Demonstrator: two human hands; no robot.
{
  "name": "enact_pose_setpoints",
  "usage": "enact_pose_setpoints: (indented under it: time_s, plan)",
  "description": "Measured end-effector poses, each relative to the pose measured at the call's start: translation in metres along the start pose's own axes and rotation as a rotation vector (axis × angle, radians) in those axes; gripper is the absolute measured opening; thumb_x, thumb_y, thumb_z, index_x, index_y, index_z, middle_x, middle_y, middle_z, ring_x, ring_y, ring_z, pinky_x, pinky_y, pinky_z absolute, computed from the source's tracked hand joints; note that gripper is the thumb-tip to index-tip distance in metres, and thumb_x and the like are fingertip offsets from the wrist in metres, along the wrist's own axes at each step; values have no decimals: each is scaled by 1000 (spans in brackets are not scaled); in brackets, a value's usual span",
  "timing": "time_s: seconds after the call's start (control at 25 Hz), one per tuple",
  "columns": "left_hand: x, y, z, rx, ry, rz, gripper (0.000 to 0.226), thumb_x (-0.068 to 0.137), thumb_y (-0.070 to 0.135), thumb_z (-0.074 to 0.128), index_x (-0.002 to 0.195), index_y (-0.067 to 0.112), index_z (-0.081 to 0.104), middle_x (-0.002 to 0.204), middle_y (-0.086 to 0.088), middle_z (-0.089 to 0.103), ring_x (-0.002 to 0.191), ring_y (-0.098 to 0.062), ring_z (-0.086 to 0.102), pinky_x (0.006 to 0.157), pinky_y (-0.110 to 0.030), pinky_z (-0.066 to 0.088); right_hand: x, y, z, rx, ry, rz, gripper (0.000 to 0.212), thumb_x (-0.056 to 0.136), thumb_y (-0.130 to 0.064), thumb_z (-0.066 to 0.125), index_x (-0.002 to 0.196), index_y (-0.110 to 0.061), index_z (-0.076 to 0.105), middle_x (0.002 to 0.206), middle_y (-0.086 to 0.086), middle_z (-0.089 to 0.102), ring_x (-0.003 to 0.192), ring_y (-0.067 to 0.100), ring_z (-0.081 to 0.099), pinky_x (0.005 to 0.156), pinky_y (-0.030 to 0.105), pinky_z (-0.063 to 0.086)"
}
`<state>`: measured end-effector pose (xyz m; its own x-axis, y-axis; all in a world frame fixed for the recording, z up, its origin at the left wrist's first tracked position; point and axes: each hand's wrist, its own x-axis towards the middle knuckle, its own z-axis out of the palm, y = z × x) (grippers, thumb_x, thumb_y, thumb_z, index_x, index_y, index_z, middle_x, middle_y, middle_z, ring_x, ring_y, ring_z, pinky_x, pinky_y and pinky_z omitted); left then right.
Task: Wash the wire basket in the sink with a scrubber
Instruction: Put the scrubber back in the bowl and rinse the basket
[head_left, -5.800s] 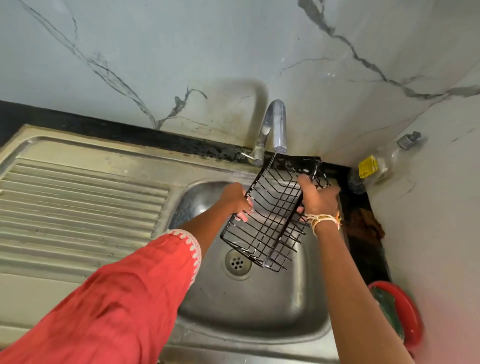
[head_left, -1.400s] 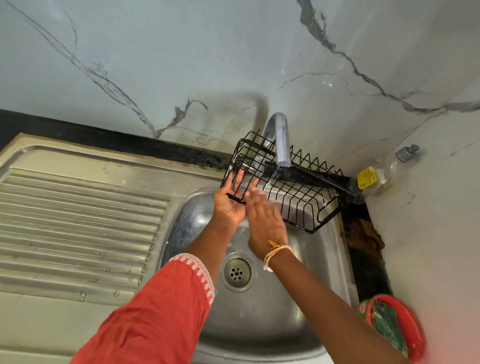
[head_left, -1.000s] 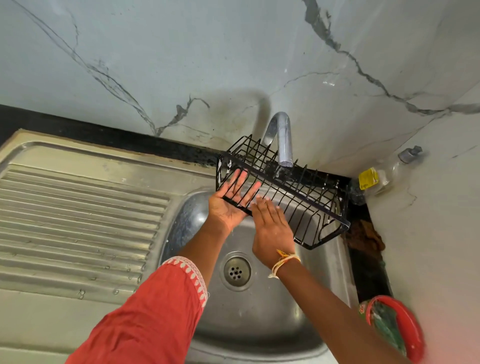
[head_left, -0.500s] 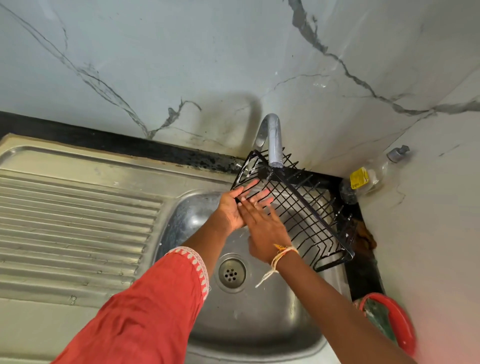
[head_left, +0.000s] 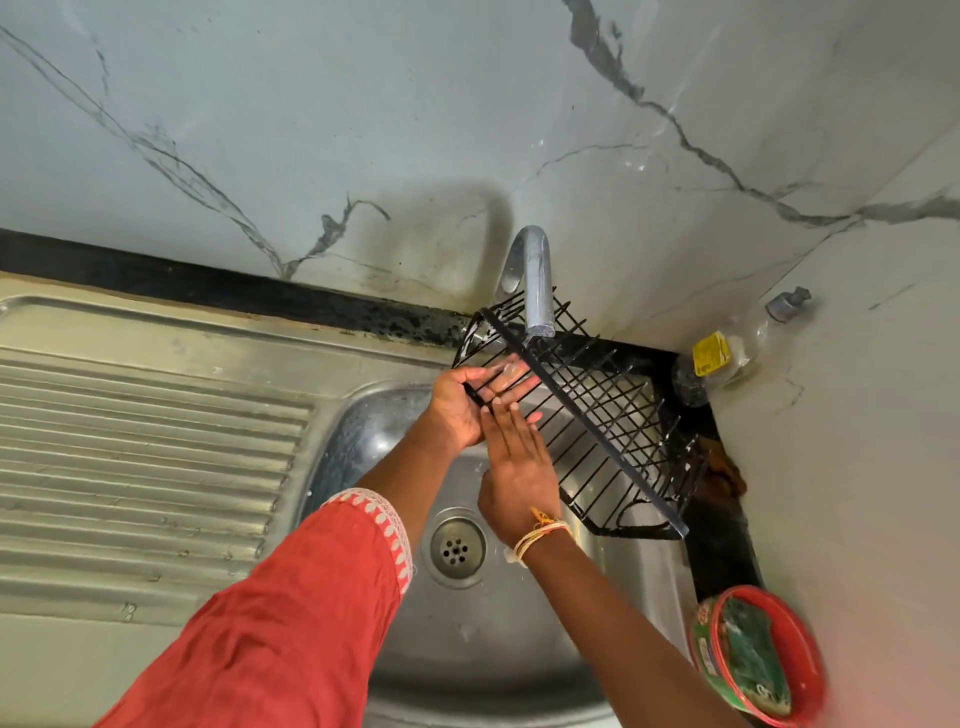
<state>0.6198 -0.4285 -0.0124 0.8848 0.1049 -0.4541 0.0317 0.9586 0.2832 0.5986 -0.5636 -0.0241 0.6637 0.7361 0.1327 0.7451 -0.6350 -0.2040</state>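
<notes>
Wire basket: a black wire basket (head_left: 597, 415) is held tilted above the sink bowl (head_left: 519, 649), its upper end just under the tap spout (head_left: 535, 291) and its lower end toward the right rim of the bowl.
Left hand: the left hand (head_left: 467, 400) is seen palm up at the basket's upper left edge; a wire of that edge is gripped between thumb and fingers, the fingers reaching under the mesh.
Right hand: the right hand (head_left: 519, 467) is laid flat against the basket's wires just below the left hand, fingers straight and together, nothing grasped.
Water: whether water is running from the spout cannot be told.
Sink: a steel sink with a ribbed drainboard (head_left: 145, 441) on the left and a drain (head_left: 456, 545) in the bowl.
Sleeve: a red sleeve (head_left: 291, 623) with a white trim is worn on the left arm.
Wrist: pale and yellow threads (head_left: 540, 532) are tied around the right wrist.
Corner: a clear bottle (head_left: 727, 358) with a yellow label is leaned in the wall corner.
Right edge: a red tub (head_left: 763, 654) holding something green is set beside the sink.
</notes>
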Motion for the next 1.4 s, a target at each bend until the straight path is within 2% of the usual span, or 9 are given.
enact_pose_setpoints:
  time_s: [0.28, 0.4, 0.56, 0.76, 0.84, 0.92, 1.04, 1.2, 1.4]
  plan:
    - [-23, 8, -23, -208, 73, 172, 45, 77, 8, 38, 108, 4, 70, 122, -16, 67, 116, -44, 58, 108, -57, 36, -5, 2, 5, -51, -98, -98, 84, 72, 1, 50, 151, -13, 23, 157, 5, 22, 146, 21, 16, 117, 48, 20]
    - [-32, 16, -35, -341, 132, 229, 39, 86, 9, 32, 105, 10, 67, 112, -11, 72, 113, -41, 62, 97, -73, 34, -21, 15, 9, -102, -72, 44, 88, 68, -2, 50, 151, -13, 24, 158, 5, 20, 146, 23, 16, 114, 52, 25]
    - [-48, 11, -38, -479, 68, 349, 33, 77, 8, 34, 90, 12, 64, 96, -4, 75, 109, -37, 63, 89, -77, 33, -12, -18, 12, -78, -95, 351, 85, 80, -11, 43, 152, -7, -4, 157, 14, -13, 146, 32, -11, 118, 47, 1]
    - [-55, 28, -46, -467, 48, 410, 27, 73, 14, 34, 69, 16, 60, 118, 1, 70, 123, -31, 55, 100, -76, 24, 15, -26, 5, -185, -206, 42, 84, 84, -12, 41, 152, -13, -9, 160, 7, -11, 147, 25, -10, 118, 47, -5]
    - [-59, 40, -51, -484, 39, 437, 24, 67, 14, 33, 63, 16, 57, 120, 1, 70, 124, -31, 54, 98, -77, 25, 13, -2, 4, -212, -162, 133, 89, 81, -9, 42, 151, -19, -12, 159, 0, -15, 147, 21, -11, 118, 49, -5]
    - [-63, 39, -52, -506, -1, 459, 18, 61, 14, 34, 59, 16, 52, 120, 1, 70, 124, -32, 54, 96, -77, 27, 10, -11, 6, -154, -72, 266, 90, 80, -12, 45, 152, -15, -9, 159, 4, -13, 147, 25, -10, 117, 47, -2]
    - [-67, 34, -55, -504, 22, 462, 14, 58, 15, 35, 54, 16, 48, 120, 1, 70, 126, -32, 52, 99, -76, 25, 15, -35, 11, -119, -159, 83, 82, 83, -13, 43, 152, -8, -2, 160, 11, -4, 147, 28, -6, 119, 43, 6]
    - [-80, 45, -53, -488, 106, 410, 20, 66, 13, 32, 52, 15, 47, 115, -4, 72, 124, -37, 52, 102, -77, 21, 15, -3, -6, -48, -4, 91, 74, 78, -6, 51, 148, -18, 31, 155, 6, 29, 143, 25, 25, 113, 49, 26]
    - [-92, 50, -58, -358, 205, 299, 31, 85, 13, 27, 62, 17, 47, 114, -6, 72, 119, -41, 55, 92, -80, 29, -1, -2, -8, 168, 149, 129, 26, 89, -23, 48, 107, -17, 66, 101, 7, 70, 86, 29, 67, 69, 36, 55]
